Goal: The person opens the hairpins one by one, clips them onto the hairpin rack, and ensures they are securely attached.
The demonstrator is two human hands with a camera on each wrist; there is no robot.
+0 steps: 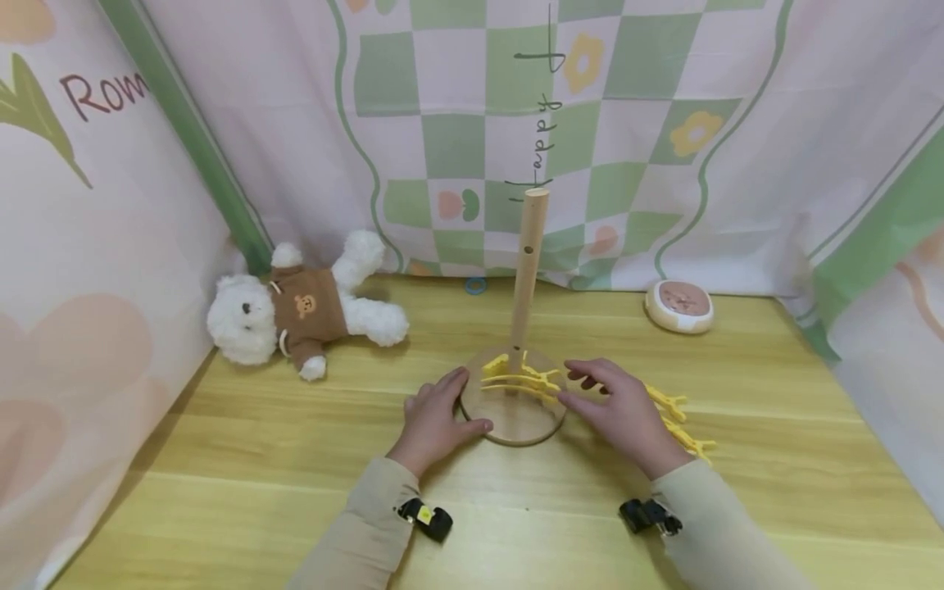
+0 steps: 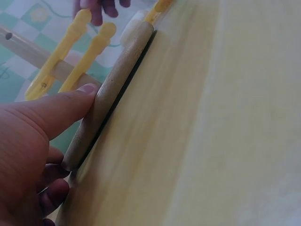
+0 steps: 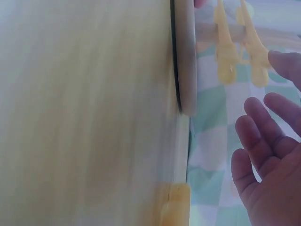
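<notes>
A round wooden base [image 1: 516, 428] carries an upright wooden pole [image 1: 528, 274] with small dark holes. At its left edge, my left hand [image 1: 437, 418] grips the base, thumb over the top and fingers at the rim. Two slim yellow plastic pieces [image 1: 519, 380] with knobbed ends lie across the lower pole, one above the other in the left wrist view. My right hand [image 1: 623, 410] is at their right end, fingers loosely bent and spread. In the right wrist view its thumb [image 3: 286, 66] meets the end of one yellow piece [image 3: 256, 49]; nothing is in the palm.
More yellow pieces [image 1: 686, 426] lie on the table right of the right hand. A white plush toy [image 1: 310, 315] in a brown top lies at the back left. At the back are a blue ring [image 1: 475, 285] and a white rounded device [image 1: 679, 306], before a checked curtain [image 1: 453, 82].
</notes>
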